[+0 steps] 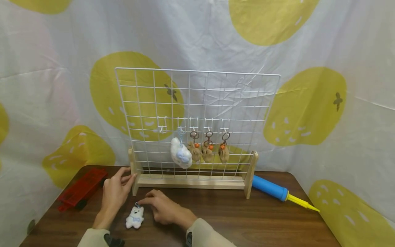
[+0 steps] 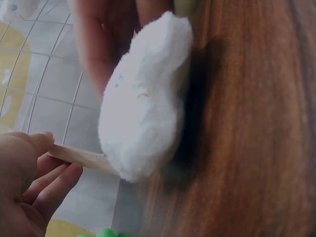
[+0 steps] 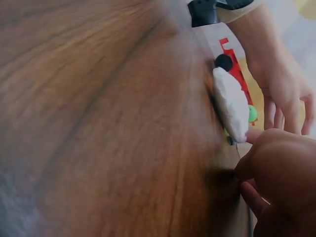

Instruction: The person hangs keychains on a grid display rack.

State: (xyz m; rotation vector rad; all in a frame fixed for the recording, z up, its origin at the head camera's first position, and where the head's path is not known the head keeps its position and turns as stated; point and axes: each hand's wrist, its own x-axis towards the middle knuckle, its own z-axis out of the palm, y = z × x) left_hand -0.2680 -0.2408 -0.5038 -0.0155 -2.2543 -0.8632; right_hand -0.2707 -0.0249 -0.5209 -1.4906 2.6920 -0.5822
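Note:
My left hand (image 1: pixel 115 188) grips the left wooden leg (image 1: pixel 133 171) of a white wire grid rack (image 1: pixel 197 103), thumb on one side and fingers on the other. A white plush bear keychain (image 1: pixel 134 218) with a blue bow is low over the table between my hands. My right hand (image 1: pixel 165 207) pinches its clip at the top with bent fingers; the thumb is mostly hidden. In the left wrist view the white plush (image 2: pixel 143 103) fills the middle. The right wrist view shows the plush (image 3: pixel 230 103) edge-on beside my fingertip.
From hooks on the grid hang a white plush keychain (image 1: pixel 181 154) and several brown ones (image 1: pixel 224 153). The leftmost hook (image 1: pixel 162 128) bears nothing. A red toy car (image 1: pixel 81 188) stands at left. A blue pump (image 1: pixel 270 188) with a yellow nozzle lies at right.

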